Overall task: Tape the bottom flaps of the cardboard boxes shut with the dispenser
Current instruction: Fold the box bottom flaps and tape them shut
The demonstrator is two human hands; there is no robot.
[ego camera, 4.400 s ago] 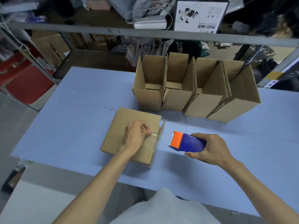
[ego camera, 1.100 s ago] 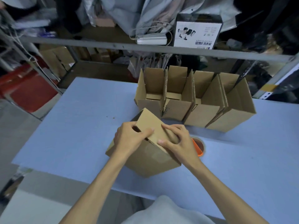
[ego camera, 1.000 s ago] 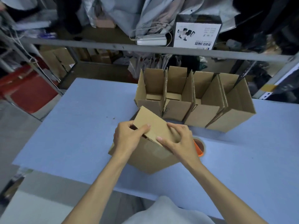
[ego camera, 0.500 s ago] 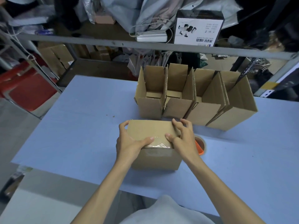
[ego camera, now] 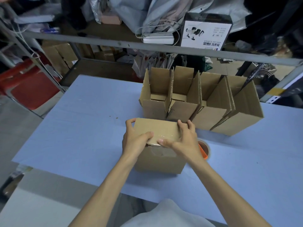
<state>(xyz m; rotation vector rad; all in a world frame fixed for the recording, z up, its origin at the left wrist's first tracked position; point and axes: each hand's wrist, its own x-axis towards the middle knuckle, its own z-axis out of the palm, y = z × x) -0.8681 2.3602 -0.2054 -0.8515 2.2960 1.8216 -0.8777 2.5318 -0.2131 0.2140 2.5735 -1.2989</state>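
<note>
1. Your left fingers (ego camera: pixel 130 123) are curling over the far left corner of the cardboard box (ego camera: pixel 159 163) while the thumb is pressing on its top, so your left hand (ego camera: pixel 135 142) is gripping it.
2. Your right fingers (ego camera: pixel 184 126) are hooking over the far right edge of the top, and your right hand (ego camera: pixel 184 142) is clamping the same box.
3. The box is standing on the bench (ego camera: pixel 85 128), near its front edge, with the closed flaps facing up.
4. A strip of clear tape (ego camera: pixel 165 136) is running across those flaps and down the near face.
5. The dispenser (ego camera: pixel 204 150) is lying just right of the box, mostly hidden behind your right wrist.
6. Four open boxes (ego camera: pixel 185 110) are standing in a touching row just beyond, flaps up.
7. Farther off, a shelf rail (ego camera: pixel 98 42) is carrying a white carton (ego camera: pixel 206 35).
</note>
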